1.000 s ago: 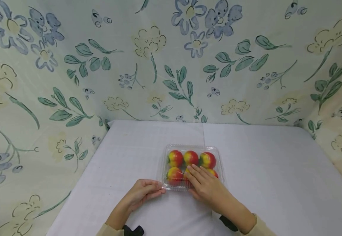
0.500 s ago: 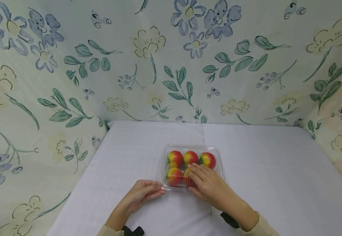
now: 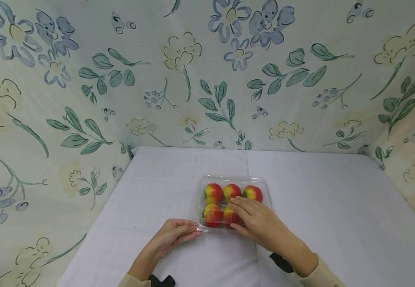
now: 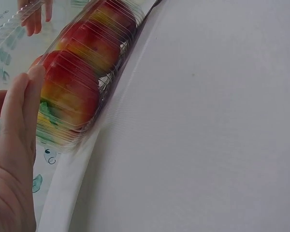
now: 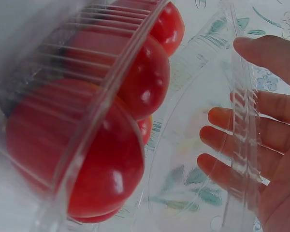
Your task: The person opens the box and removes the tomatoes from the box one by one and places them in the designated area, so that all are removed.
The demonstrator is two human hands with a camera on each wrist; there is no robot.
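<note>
A clear plastic clamshell box point(image 3: 236, 177) lies on the white table, holding several red-and-yellow apples point(image 3: 213, 193). At its front left corner, my left hand point(image 3: 171, 235) pinches the rim between thumb and fingers. My right hand point(image 3: 257, 219) lies over the front right part with fingers extended on the lid, hiding some apples beneath. In the right wrist view, a gap separates the ribbed base from the lid point(image 5: 244, 125), whose edge is by the thumb and fingers. The left wrist view shows an apple with a green leaf point(image 4: 48, 113) through the box wall.
A white cloth point(image 3: 322, 207) covers the table around the box. Behind and at both sides hangs a floral curtain point(image 3: 207, 79). A black strap point(image 3: 162, 281) shows at the left wrist, another point(image 3: 280, 263) at the right.
My right hand has shifted slightly to the right, showing more of the front middle apple. The lid's front edge appears a little higher. My left hand stays at its corner.
</note>
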